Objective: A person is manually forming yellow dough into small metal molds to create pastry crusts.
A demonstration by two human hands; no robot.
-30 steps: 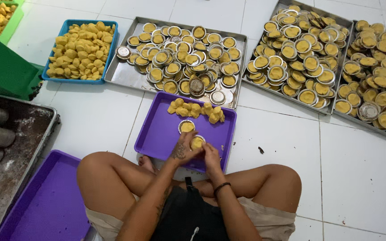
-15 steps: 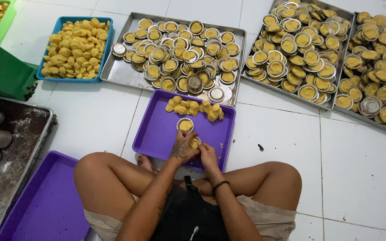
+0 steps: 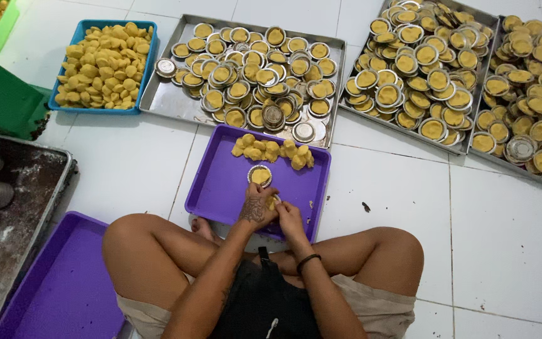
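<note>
Hands, left hand (image 3: 255,209) and right hand (image 3: 288,216), pinch yellow dough (image 3: 271,203) over purple tray (image 3: 221,182).

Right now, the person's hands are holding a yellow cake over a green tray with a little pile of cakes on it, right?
Not quite. In the head view the tray under both hands, left hand and right hand, is purple, not green. The yellow cake and the little pile are as you said.

Both hands meet over the near edge of the purple tray (image 3: 221,188): the left hand (image 3: 255,207) and right hand (image 3: 288,216) pinch a small yellow cake (image 3: 271,203) between them. Just beyond lies a filled tin mould (image 3: 260,175), then a heap of loose cakes (image 3: 274,151).
</note>
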